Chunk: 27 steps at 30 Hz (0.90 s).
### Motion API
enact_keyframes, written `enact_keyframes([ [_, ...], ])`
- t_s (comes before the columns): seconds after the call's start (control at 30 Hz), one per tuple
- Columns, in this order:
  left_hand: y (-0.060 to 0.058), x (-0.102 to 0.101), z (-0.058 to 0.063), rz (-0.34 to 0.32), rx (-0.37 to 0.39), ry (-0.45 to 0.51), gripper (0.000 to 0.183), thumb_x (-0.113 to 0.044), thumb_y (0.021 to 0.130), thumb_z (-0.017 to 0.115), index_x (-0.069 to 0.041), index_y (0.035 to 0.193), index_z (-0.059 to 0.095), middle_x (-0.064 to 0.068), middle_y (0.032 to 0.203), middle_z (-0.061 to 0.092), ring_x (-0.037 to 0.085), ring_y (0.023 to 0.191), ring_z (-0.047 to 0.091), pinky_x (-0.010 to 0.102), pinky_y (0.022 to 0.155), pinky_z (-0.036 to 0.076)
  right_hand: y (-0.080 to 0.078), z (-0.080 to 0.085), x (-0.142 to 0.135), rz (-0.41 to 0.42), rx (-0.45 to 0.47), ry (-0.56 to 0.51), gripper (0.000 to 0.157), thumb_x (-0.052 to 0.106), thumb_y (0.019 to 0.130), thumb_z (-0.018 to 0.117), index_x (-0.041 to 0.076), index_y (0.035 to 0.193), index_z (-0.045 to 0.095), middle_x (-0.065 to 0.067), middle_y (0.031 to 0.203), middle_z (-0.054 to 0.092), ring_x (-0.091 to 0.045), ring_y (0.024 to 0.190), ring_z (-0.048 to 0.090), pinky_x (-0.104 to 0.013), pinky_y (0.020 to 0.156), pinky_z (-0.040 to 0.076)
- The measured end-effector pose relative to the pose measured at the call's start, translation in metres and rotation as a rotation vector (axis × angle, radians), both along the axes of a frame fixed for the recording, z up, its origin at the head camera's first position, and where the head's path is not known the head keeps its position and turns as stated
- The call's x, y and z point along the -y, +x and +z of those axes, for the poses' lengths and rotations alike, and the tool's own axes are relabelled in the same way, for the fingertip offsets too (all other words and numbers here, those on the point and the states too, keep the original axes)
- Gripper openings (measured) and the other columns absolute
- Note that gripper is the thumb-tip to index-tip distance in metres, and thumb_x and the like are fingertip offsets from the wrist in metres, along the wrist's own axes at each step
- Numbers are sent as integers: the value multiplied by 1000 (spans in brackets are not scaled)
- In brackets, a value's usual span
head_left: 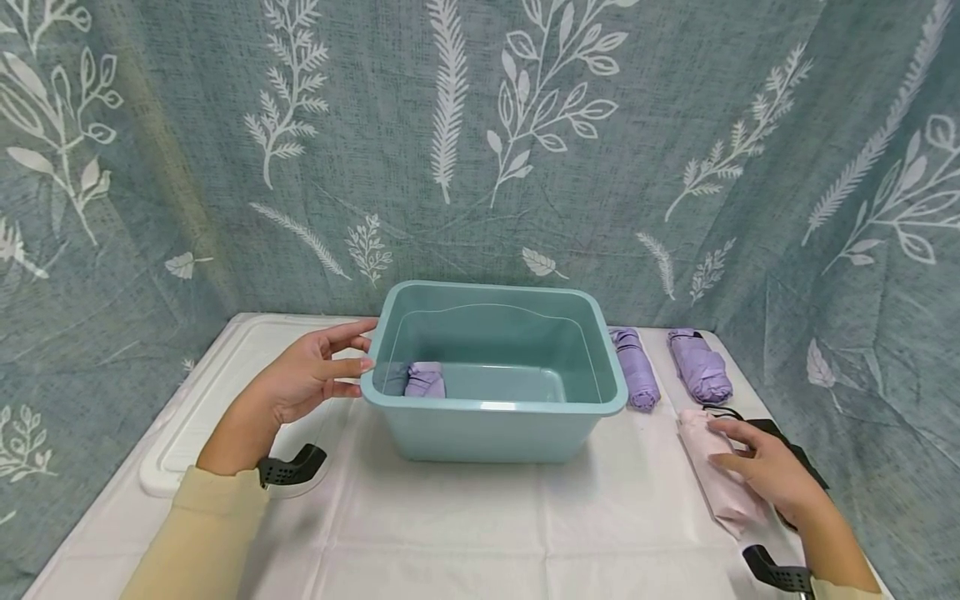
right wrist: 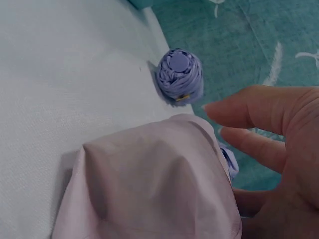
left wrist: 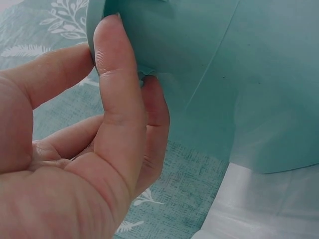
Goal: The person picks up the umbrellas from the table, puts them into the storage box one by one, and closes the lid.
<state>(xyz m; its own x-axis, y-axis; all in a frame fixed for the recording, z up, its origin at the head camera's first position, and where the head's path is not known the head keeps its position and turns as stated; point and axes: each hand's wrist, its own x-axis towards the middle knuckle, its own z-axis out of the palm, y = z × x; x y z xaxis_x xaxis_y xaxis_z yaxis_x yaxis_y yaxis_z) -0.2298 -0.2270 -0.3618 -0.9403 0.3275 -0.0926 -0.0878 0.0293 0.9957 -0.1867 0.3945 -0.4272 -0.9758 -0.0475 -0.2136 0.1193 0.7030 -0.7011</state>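
The left hand (head_left: 311, 371) is being held at the left side of the teal bin (head_left: 495, 433), whose rim is being pinched between thumb and fingers. The right hand (head_left: 772, 467) is being held over the pink pouch (head_left: 716, 483) with its fingers parted and only slightly bent; no firm grip is being shown, and whether the fingertips are pressing on the fabric cannot be told for certain.

The bin is being supported, upright and uncovered, by the white-covered table (head_left: 442, 517). Inside it, toward its left end, one rolled purple bundle (head_left: 425, 380) is being partly hidden by the front rim. Outside, to the right, a second purple bundle (head_left: 636, 369) is lying just beside the bin and a third purple bundle (head_left: 701, 365) is lying farther right, beyond the pouch. A black item (head_left: 795, 454) is being largely covered by the right hand, so its kind cannot be made out. On the left, a pale lid-like panel (head_left: 232, 358) is lying flat under the left forearm.

The filling of the bin is, by judgement, only being begun: one bundle is already being contained, while two bundles, the pouch and the black item are being left outside.
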Motion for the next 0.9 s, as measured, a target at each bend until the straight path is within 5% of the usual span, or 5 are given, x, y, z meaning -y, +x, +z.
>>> enact_keyframes([
  [0.2, 0, 0, 1, -4, 5, 4, 74, -6, 97, 69, -9, 161, 32, 5, 124, 48, 12, 86, 70, 30, 75, 63, -4, -5, -7, 44, 21, -48, 77, 20, 93, 76, -4, 155, 37, -36, 157, 32, -44, 129, 50, -23, 79, 52],
  [0.37, 0, 0, 2, -2, 8, 7, 74, -6, 98, 69, -9, 162, 32, 5, 123, 48, 12, 85, 70, 30, 75, 63, -6, -5, -9, 56, 66, -88, 83, 17, 90, 79, -4, 157, 34, -38, 156, 32, -31, 118, 57, -28, 79, 56],
  [0.9, 0, -1, 4, 1, 11, 13, 75, -6, 98, 69, -9, 162, 31, 6, 123, 48, 12, 85, 70, 30, 74, 63, -10, 3, -10, 76, 116, -158, 74, 7, 88, 76, -6, 151, 40, -39, 147, 35, -31, 111, 58, -32, 80, 58],
])
